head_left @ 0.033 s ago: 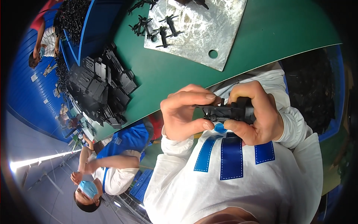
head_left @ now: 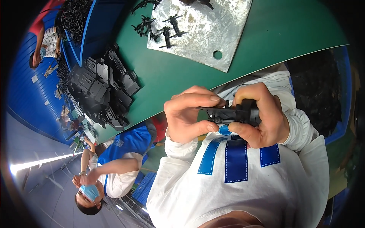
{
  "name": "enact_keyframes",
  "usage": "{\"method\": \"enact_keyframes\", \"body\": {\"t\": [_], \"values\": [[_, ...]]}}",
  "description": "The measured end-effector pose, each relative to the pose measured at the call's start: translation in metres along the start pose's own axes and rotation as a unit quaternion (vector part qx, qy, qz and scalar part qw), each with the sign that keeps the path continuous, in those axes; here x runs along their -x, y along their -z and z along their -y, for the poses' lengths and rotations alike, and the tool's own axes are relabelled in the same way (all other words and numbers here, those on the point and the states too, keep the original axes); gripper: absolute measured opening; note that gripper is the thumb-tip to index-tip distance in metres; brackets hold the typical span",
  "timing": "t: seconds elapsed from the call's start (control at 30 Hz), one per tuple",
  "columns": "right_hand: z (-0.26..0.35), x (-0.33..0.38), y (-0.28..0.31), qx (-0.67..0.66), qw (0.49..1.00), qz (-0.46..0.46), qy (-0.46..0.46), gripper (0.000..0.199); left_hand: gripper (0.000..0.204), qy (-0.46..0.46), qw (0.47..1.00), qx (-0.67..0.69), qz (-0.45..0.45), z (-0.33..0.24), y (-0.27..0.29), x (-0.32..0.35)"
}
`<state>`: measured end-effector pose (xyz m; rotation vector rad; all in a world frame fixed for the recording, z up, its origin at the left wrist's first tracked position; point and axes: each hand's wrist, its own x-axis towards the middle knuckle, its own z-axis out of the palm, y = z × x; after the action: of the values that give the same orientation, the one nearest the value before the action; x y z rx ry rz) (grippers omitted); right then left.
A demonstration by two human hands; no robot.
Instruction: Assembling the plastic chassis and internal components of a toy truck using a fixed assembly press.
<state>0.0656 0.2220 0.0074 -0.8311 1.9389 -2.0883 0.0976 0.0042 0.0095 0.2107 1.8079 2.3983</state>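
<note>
L hand [head_left: 181, 116] + R hand [head_left: 269, 116] both gripping blk part [head_left: 228, 115], in front of wht shirt [head_left: 281, 190], just off table edge // grn table [head_left: 285, 30]: scuffed metal plate [head_left: 197, 36] w/ small blk pcs [head_left: 174, 26], blk parts pile [head_left: 100, 81] to left // co-worker [head_left: 123, 180] seated-or-standing unclear, hands blurry // plate cut off up top, part's R end behind fingers, blue bin [head_left: 347, 102] contents too dark tbh

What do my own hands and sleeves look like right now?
Your left hand and right hand are bare, without gloves. The sleeves are white and wrinkled near the wrists, matching a white top with blue chest patches.
</note>
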Motion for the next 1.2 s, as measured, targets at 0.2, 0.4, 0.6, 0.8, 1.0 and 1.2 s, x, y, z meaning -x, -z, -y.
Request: {"method": "enact_keyframes", "body": {"t": [0.2,0.4,0.6,0.8,1.0,1.2], "values": [[-0.001,0.002,-0.002,0.030,0.999,-0.009,0.030,0.048,0.046,-0.010,1.000,0.003,-0.022,0.000,-0.004,0.001],[0.001,0.003,0.001,0.043,0.998,0.009,0.045,0.048,0.042,-0.033,0.999,0.012,0.000,0.004,-0.003,0.000],[0.000,0.002,0.006,0.013,0.998,0.043,0.039,0.049,0.041,0.008,1.000,0.028,-0.008,0.000,-0.004,0.003],[-0.004,0.000,0.011,0.007,0.999,0.038,0.021,0.045,0.042,0.010,0.999,0.025,-0.040,-0.002,-0.012,0.000],[-0.013,-0.007,0.005,-0.020,0.999,-0.024,-0.024,0.041,0.056,0.077,0.992,0.093,-0.039,0.004,-0.005,0.002],[-0.010,-0.007,0.004,-0.033,0.998,-0.021,-0.044,0.039,0.055,0.072,0.996,0.017,-0.052,-0.003,-0.007,0.001]]}}
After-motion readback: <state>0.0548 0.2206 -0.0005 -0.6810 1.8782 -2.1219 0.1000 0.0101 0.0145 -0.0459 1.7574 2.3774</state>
